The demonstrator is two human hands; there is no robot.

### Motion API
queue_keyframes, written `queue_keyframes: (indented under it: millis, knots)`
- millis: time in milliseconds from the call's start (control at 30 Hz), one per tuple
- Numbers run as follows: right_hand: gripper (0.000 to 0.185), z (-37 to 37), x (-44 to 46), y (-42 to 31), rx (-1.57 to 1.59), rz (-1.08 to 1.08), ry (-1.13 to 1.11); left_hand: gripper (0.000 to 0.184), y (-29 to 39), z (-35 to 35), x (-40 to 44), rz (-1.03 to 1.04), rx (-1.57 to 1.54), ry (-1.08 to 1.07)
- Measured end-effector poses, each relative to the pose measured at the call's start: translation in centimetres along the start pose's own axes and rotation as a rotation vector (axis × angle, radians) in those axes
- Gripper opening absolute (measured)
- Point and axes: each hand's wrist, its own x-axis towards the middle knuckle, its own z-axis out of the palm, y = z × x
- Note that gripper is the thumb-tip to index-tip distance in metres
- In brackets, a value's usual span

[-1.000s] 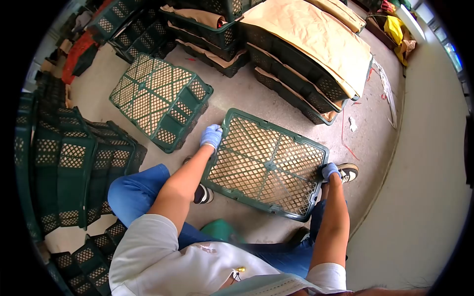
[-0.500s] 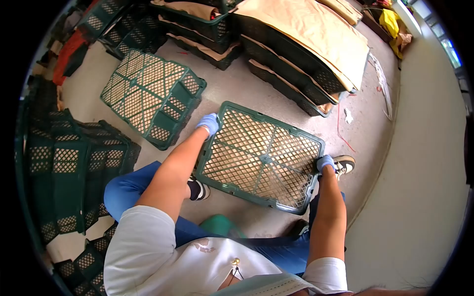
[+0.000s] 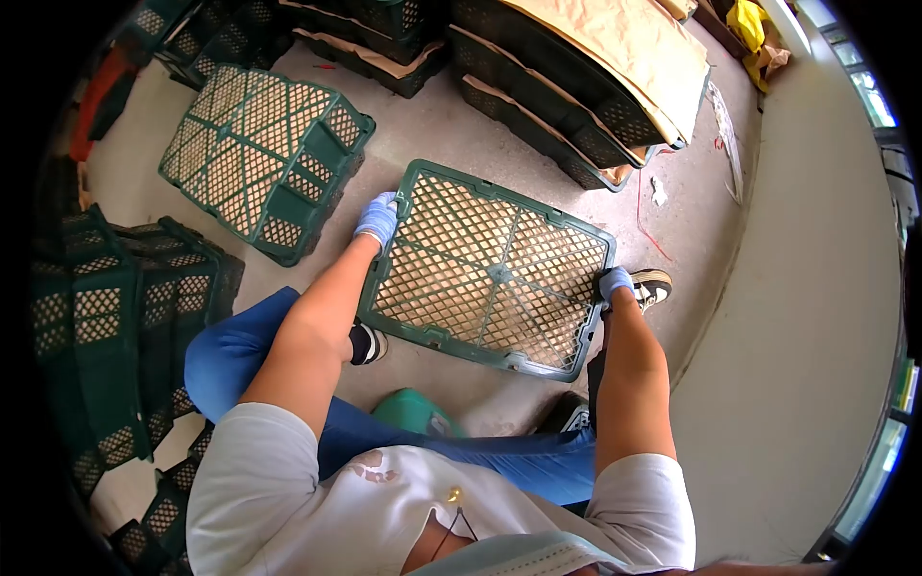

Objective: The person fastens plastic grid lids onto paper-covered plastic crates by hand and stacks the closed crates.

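A green lattice crate (image 3: 498, 275) lies in front of me, its mesh face towards the camera and brownish material showing through the holes. My left hand (image 3: 378, 221), in a blue glove, is closed on the crate's left edge near its upper corner. On the right edge, my right hand (image 3: 616, 282) grips the frame, also gloved in blue. The fingertips of both hands are partly hidden by the rim. Another green crate (image 3: 257, 158) rests mesh face up on the floor to the upper left, apart from the one I hold.
Stacked crates covered with brown paper (image 3: 615, 48) stand ahead. More green crates (image 3: 106, 317) are stacked at left. A white wall (image 3: 797, 288) runs along the right. A green object (image 3: 408, 411) sits between my legs. Red string (image 3: 645, 216) lies on the floor.
The held crate, both hands and the surroundings have shifted up and left in the view. Both hands have kept their hold on the crate's edges.
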Motion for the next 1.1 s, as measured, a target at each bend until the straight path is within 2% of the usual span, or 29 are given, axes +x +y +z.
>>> queue_keyframes:
  millis: [67,100,133,167,200,233,300,333,367,467,500,600,633,667,733,867,967,1100]
  knots:
    - [0.025,-2.1,-2.1,1.1,0.141,-0.041,-0.094,0.029,-0.1,1.0,-0.9,-0.042,-0.193,0.066]
    - [0.023,-2.6,-4.4,1.7,0.619,-0.085,-0.056,0.028,0.3,1.2,-1.2,-0.053,-0.240,0.102]
    - [0.022,-2.0,-4.8,1.7,1.011,0.095,-0.138,0.028,0.5,1.5,-1.5,-0.067,-0.289,0.142]
    - [0.022,-1.5,-4.9,1.5,1.022,0.080,-0.102,0.028,0.6,1.7,-1.6,-0.128,-0.345,0.131]
    - [0.023,-1.6,-5.1,1.2,1.035,0.067,-0.066,0.029,0.7,2.0,-1.6,-0.049,-0.236,0.241]
    - [0.024,-1.6,-5.3,1.2,1.087,0.120,-0.082,0.030,0.6,2.0,-1.7,-0.054,-0.247,0.253]
    - [0.024,-1.7,-5.3,1.3,1.005,0.085,-0.083,0.030,0.5,2.3,-1.8,-0.052,-0.312,0.241]
    - [0.025,-1.7,-5.4,1.4,0.996,0.075,-0.098,0.030,1.4,1.8,-2.4,-0.117,-0.428,0.177]
    - [0.023,-1.7,-5.5,1.4,1.133,0.108,-0.150,0.030,0.3,2.5,-2.0,-0.091,-0.428,0.162]
    - [0.022,-1.7,-6.8,0.2,1.169,0.183,-0.071,0.030,0.0,2.5,-1.6,-0.053,-0.307,0.225]
    - [0.023,-1.2,-6.9,0.8,1.242,0.147,-0.096,0.035,-0.3,2.5,-1.6,-0.046,-0.305,0.205]
    - [0.022,5.0,-4.4,3.7,1.450,-0.037,0.134,0.048,1.1,1.8,-1.5,-0.110,-0.200,0.234]
    - [0.026,4.3,-6.0,1.6,1.671,0.092,0.142,0.062,3.8,0.3,-2.7,-0.206,-0.037,0.220]
    - [0.027,4.6,-6.4,0.6,1.727,0.150,0.232,0.073,3.5,0.7,-1.8,-0.299,0.089,0.121]
    - [0.028,4.7,-6.6,0.5,1.591,0.127,0.306,0.082,6.1,-1.1,-2.1,-0.442,0.096,-0.046]
    - [0.023,2.7,-7.2,1.1,1.494,0.124,0.113,0.090,2.1,1.3,1.4,-0.463,0.084,-0.073]
    - [0.025,2.0,-6.9,1.1,1.406,0.139,0.066,0.092,1.3,1.7,1.5,-0.417,-0.036,-0.057]
    - [0.026,3.9,-5.8,1.4,1.372,0.086,0.226,0.090,2.4,1.1,0.8,-0.426,-0.167,-0.047]
